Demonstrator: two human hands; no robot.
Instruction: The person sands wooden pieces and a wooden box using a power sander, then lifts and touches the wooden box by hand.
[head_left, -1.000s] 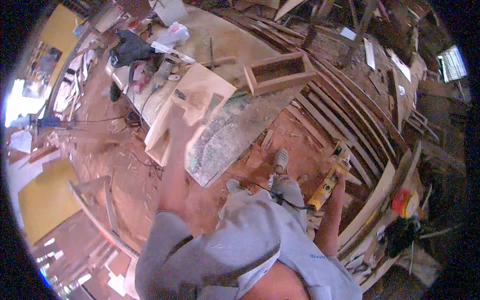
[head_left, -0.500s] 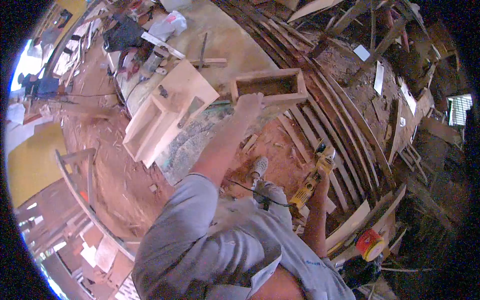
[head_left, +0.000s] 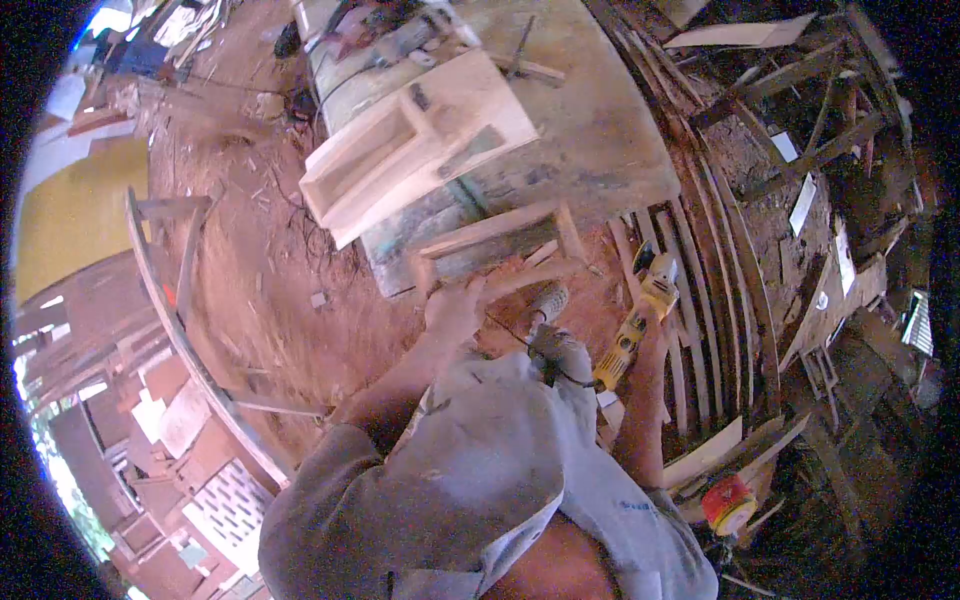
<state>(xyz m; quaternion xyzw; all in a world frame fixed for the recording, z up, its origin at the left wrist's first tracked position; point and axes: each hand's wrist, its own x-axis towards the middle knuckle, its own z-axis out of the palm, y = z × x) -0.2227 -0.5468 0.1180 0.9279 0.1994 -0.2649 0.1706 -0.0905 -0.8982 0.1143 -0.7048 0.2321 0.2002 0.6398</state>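
My left hand (head_left: 455, 312) is closed around the near side of a rectangular wooden frame (head_left: 492, 232). The frame is tilted in front of my body, just off the near edge of the workbench (head_left: 600, 130), and the bench and floor show through its middle. In my right hand (head_left: 652, 328) is a yellow angle grinder (head_left: 622, 352), its disc end pointing away from me and its dark cord trailing toward my waist. On the bench, beyond my left hand, lies a pale wooden piece with box-like compartments (head_left: 410, 140).
Long wooden strips (head_left: 700, 310) lie side by side at the right. A red and yellow container (head_left: 729, 503) stands lower right. A curved wooden rail (head_left: 180, 320) runs along the left. My shoe (head_left: 549, 301) is on the reddish, scrap-strewn floor.
My left hand has pulled the wooden frame off the bench top toward my body and tilted it. The right hand still holds the grinder. The head view has shifted.
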